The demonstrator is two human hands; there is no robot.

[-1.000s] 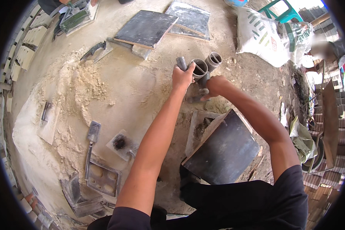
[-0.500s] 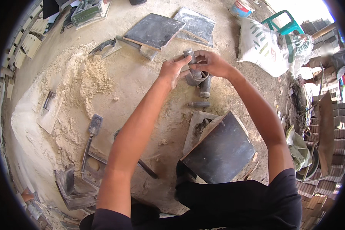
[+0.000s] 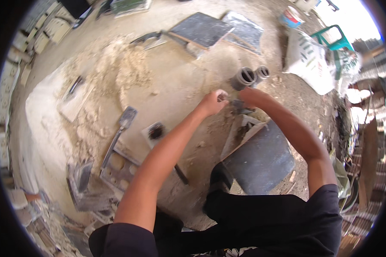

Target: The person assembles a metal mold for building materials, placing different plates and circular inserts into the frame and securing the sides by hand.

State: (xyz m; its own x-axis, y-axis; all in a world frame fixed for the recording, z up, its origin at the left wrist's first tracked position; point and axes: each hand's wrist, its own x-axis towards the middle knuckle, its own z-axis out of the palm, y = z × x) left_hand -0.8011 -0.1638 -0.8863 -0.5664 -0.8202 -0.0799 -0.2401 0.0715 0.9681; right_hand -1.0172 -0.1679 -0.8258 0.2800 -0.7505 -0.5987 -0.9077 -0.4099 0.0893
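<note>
Two grey pipe pieces stand upright on the ground with open mouths facing up, a wide pipe (image 3: 245, 77) and a narrower pipe (image 3: 262, 72) beside it. Just in front of them, my right hand (image 3: 252, 98) is closed with its fingers pointing down at a small grey piece (image 3: 238, 106), blurred and partly covered. To its left, my left hand (image 3: 213, 103) hovers with curled fingers; what they hold, if anything, cannot be made out. Close by my right forearm, a dark flat board (image 3: 260, 160) leans over a pale block (image 3: 235, 133).
Pale powder (image 3: 131, 68) is heaped at the left, near a trowel (image 3: 118, 135), a float (image 3: 76, 100) and wooden mould parts (image 3: 83, 184). Dark boards (image 3: 201, 30) lie at the back. White sacks (image 3: 309, 62), a green stool (image 3: 332, 36) and a bucket (image 3: 291, 17) stand at the back right.
The grey pipe that both hands held is out of my left hand's visible grasp. My hands have come nearer and apart. Two pipes now stand upright. The whole view has shifted.
</note>
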